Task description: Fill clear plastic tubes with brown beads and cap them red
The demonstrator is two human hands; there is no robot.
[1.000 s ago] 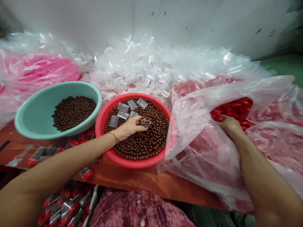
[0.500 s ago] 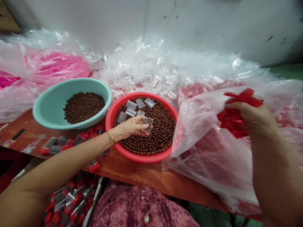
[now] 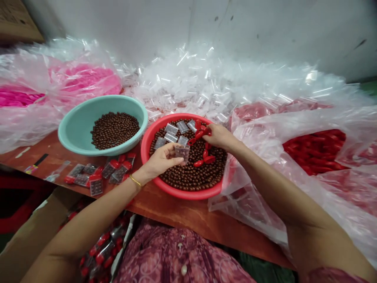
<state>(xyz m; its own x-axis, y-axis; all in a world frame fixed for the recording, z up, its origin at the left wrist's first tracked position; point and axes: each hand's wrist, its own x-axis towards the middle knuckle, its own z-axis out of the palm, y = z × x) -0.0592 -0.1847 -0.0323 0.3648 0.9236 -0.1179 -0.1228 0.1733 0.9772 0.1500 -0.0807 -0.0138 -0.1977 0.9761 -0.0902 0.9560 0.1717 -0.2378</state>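
My left hand (image 3: 165, 159), a gold bangle on its wrist, pinches a small clear plastic case (image 3: 182, 152) over the red basin (image 3: 145, 151). The basin holds many round brown balls (image 3: 188, 179). Several more clear cases (image 3: 171, 137) lie on the balls at the back left. My right hand (image 3: 216, 135) is over the basin's back right, its fingers closed on red plastic caps (image 3: 200, 133). A few other red caps (image 3: 208, 159) rest on the balls just below it. The fingertips of my right hand are partly hidden.
Left of the red basin stands a teal basin (image 3: 66, 133) with brown balls. Filled red-capped cases (image 3: 96, 184) lie before it; more fill a box (image 3: 101, 251) below the table edge. Clear cases (image 3: 188, 78) are heaped behind. At right is an open bag (image 3: 253, 177) of red caps.
My right hand has come left from above the bag to the red basin with red caps, and some now lie on the balls. My left hand still holds the clear case.
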